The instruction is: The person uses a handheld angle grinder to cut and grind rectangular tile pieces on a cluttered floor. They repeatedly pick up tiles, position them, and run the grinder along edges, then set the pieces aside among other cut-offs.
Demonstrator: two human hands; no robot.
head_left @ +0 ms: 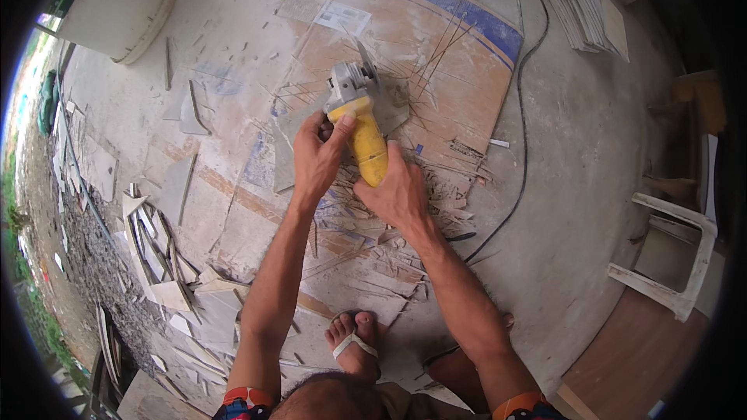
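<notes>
Concrete floor [591, 148] runs under everything, dusty and littered. At the far left a pale bucket [117, 8] lies tipped, and below it a heap of broken tile scraps [167, 264] crowds the edge. The left hand [315, 159] grips the front of a yellow-handled grinder [359, 120], thumb pressed on its top, fingers wrapped close. The tool rests on a grey tile piece [296, 128] lying on a scored cardboard sheet [436, 78] — thin offcuts scattered around it. The right hand [401, 194] closes round the handle's rear. A black cord [523, 140] trails right, past stacked tiles [583, 15] and a white plastic chair [673, 257].
</notes>
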